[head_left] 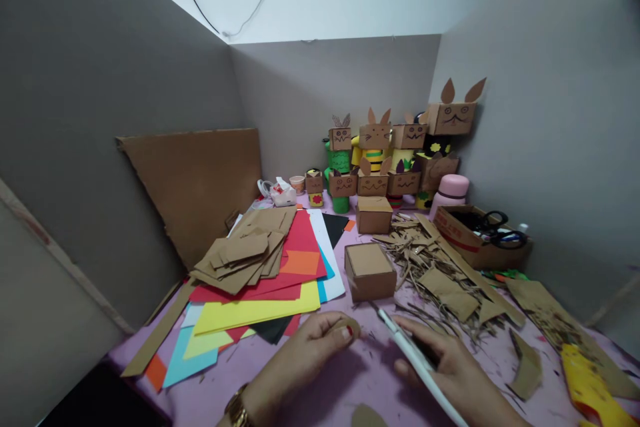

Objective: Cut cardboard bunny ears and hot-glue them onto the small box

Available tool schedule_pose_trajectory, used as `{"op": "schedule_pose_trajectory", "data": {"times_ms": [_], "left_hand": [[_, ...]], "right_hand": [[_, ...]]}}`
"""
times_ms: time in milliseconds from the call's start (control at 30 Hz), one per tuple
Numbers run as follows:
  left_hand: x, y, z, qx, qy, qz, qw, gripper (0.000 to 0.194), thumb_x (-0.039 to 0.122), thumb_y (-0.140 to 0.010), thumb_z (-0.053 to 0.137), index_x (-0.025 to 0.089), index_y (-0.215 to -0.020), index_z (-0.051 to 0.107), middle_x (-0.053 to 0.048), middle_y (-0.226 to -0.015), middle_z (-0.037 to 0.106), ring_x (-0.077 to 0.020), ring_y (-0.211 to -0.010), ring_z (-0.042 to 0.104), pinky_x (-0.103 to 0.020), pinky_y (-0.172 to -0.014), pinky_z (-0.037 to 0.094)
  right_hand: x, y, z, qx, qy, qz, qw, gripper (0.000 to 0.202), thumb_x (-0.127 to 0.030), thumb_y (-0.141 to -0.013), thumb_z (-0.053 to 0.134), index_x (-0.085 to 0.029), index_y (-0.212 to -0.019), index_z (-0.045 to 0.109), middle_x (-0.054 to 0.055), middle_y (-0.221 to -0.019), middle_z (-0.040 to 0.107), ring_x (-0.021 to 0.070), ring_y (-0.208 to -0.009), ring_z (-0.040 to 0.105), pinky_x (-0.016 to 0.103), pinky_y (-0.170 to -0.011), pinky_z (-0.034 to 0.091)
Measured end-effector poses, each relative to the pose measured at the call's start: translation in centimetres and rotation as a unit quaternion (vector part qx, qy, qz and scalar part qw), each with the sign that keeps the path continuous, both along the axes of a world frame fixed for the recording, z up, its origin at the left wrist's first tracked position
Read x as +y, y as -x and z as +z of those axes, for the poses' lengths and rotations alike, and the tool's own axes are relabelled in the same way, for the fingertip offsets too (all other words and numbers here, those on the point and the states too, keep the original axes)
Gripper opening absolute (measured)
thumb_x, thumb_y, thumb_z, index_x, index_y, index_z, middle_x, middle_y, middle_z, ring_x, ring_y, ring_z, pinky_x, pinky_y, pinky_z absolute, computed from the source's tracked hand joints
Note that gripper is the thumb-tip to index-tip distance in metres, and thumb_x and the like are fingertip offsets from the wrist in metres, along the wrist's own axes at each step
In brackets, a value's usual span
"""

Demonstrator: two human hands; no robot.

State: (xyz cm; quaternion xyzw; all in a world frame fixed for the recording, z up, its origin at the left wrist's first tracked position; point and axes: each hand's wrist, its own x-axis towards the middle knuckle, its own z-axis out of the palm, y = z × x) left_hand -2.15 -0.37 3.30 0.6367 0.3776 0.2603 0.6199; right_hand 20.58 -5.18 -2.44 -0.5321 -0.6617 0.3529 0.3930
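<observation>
Pinched between the thumb and fingers of my left hand (320, 340) is a small rounded cardboard piece (354, 327), partly covered by the fingertips. My right hand (445, 363) grips a long, slim white tool (413, 353) with a thin dark tip; its exact kind is unclear. That tip points toward the gap between my left hand and a small closed cardboard box (370, 271). Behind this box stands a second cardboard box (374, 215). At the bottom edge lies another rounded cardboard piece (367, 416), partly cut off by the frame.
Coloured paper sheets (255, 310) and stacked cardboard pieces (240, 250) spread on the left. Cardboard scraps (425, 267) heap on the right, near a box of scissors (470, 247) and a pink bottle (450, 193). Several cardboard animal figures (375, 137) stand behind. Grey partitions (340, 80) surround the table.
</observation>
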Motion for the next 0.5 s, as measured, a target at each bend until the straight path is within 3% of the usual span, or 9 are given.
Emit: {"op": "schedule_pose_trajectory", "data": {"times_ms": [67, 233, 500], "left_hand": [[-0.2, -0.1, -0.1, -0.003, 0.007, 0.001, 1.0, 0.022, 0.039, -0.082, 0.057, 0.017, -0.078, 0.058, 0.004, -0.071, 0.042, -0.012, -0.065, 0.033, -0.023, -0.06, 0.027], [-0.1, -0.2, -0.8, -0.02, 0.008, -0.004, 1.0, 0.029, 0.046, -0.08, 0.059, 0.019, -0.076, 0.049, 0.006, -0.071, 0.04, -0.0104, -0.062, 0.033, -0.021, -0.057, 0.028], [0.1, -0.6, -1.2, 0.029, -0.009, -0.03, 0.999, 0.024, 0.035, -0.077, 0.066, 0.012, -0.084, 0.069, 0.0, -0.07, 0.059, -0.0106, -0.06, 0.046, -0.022, -0.055, 0.033]], "right_hand": [[0.2, -0.3, -0.4, 0.019, -0.005, -0.045, 0.999, 0.052, -0.038, -0.073, 0.07, -0.022, -0.123, 0.063, 0.007, -0.124, 0.065, 0.0282, -0.113, 0.06, 0.038, -0.098, 0.047], [0.2, -0.2, -0.2, 0.041, 0.011, -0.082, 0.996, 0.054, -0.038, -0.068, 0.072, -0.019, -0.118, 0.065, 0.01, -0.115, 0.07, 0.0285, -0.103, 0.066, 0.04, -0.09, 0.052], [-0.1, -0.1, 0.6, 0.021, 0.021, -0.109, 0.994, 0.057, -0.035, -0.072, 0.069, -0.019, -0.125, 0.059, 0.009, -0.123, 0.066, 0.027, -0.111, 0.061, 0.043, -0.099, 0.045]]}}
